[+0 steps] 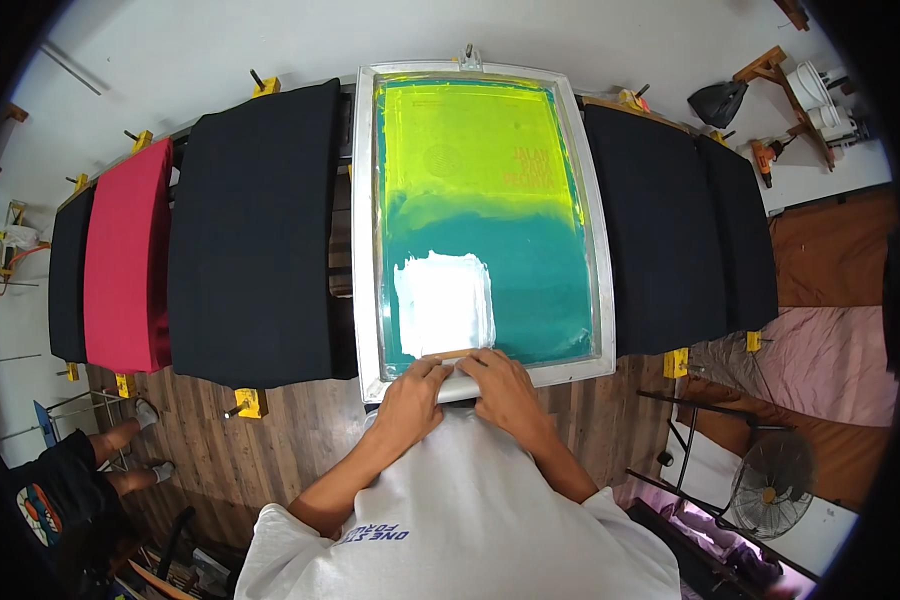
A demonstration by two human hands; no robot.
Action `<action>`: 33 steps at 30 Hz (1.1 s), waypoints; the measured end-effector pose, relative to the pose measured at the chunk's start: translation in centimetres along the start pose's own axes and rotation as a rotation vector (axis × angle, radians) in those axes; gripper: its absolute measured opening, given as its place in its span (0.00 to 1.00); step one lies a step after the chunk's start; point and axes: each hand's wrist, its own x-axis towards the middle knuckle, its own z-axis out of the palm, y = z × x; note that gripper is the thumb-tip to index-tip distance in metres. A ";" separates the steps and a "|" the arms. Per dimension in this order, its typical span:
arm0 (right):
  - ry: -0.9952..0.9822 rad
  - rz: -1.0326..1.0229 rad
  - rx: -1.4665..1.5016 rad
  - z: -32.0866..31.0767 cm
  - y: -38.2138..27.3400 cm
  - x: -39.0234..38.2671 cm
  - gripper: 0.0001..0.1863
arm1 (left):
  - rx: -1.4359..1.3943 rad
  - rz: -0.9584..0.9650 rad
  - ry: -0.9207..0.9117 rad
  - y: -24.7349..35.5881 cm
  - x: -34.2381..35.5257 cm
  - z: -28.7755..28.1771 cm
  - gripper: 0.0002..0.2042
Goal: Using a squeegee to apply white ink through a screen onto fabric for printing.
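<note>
1. Wooden floor [210,450] shows below a row of boards in a white-walled room: a black board [255,235] stands just left of the middle, a red board [130,260] beyond it, and more black ones on the right.
2. Between them lies a pale metal frame [607,250] with green mesh [530,265], yellow-green across its far part.
3. At the frame's near end, the left hand [415,388] and the right hand [500,385] sit close together, fingers curled down over a wooden bar [450,353]. Both look narrowed on it; the thumbs are too hidden to tell.
4. The bar lies just beside the near edge of a white paint patch [445,300], which fills the near left of the mesh.
5. For good handling, I judge that both hands should press equally, wrists level, with the bar square to the frame's sides and at one steady tilt, so the paint spreads evenly.
6. Among containers, the frame works as a shallow tray, its mesh bearing the paint. On the far right, a white bucket [808,83] sits on a wall shelf and a black bag [718,102] hangs near it; I cannot tell what either contains.
</note>
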 end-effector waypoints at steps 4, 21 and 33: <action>0.003 0.007 0.012 -1.3 0.2 2.0 0.23 | -0.022 0.004 -0.034 0.5 2.5 -2.1 0.25; 0.264 -0.130 -0.084 -0.6 1.8 8.6 0.23 | 0.053 0.123 0.223 -3.5 7.7 -2.0 0.31; 0.248 -0.083 -0.046 0.1 1.5 7.6 0.27 | -0.002 0.079 0.223 -2.9 7.0 -1.5 0.32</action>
